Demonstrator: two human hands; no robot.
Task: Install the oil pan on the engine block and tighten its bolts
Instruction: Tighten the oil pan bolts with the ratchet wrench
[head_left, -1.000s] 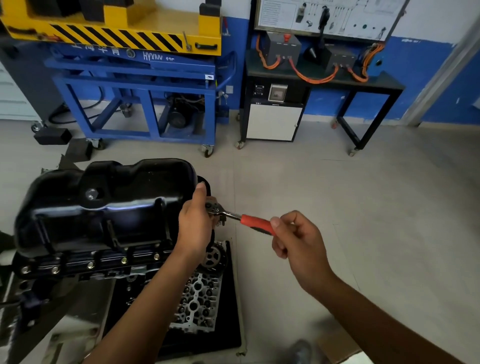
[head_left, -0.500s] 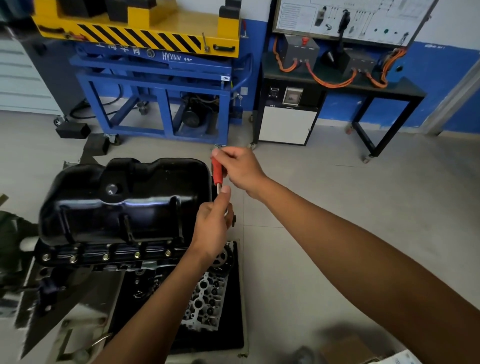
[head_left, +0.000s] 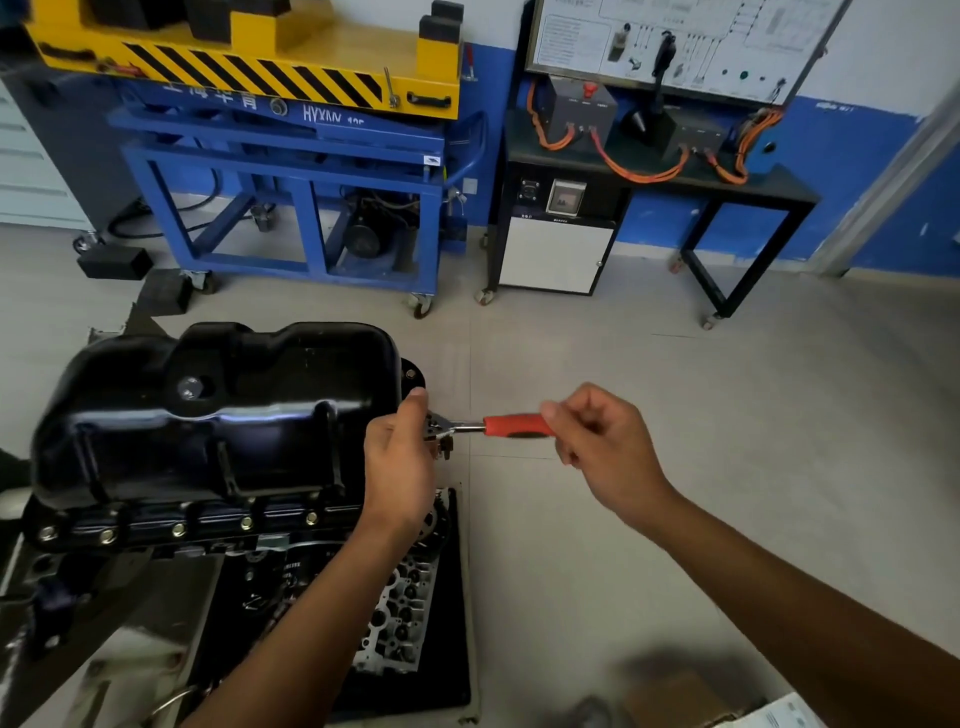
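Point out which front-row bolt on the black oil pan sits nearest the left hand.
The rightmost shiny bolt, beside the left hand; four others lie further left.

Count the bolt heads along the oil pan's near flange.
5, in a row on the oil pan near flange: leftmost bolt, second bolt, middle bolt, fourth bolt, rightmost bolt. The left hand may hide more.

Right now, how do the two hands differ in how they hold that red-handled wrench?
The left hand holds the metal head of the wrench, right beside the oil pan; the right hand grips its red handle, clear of the pan. Both hold the same wrench.
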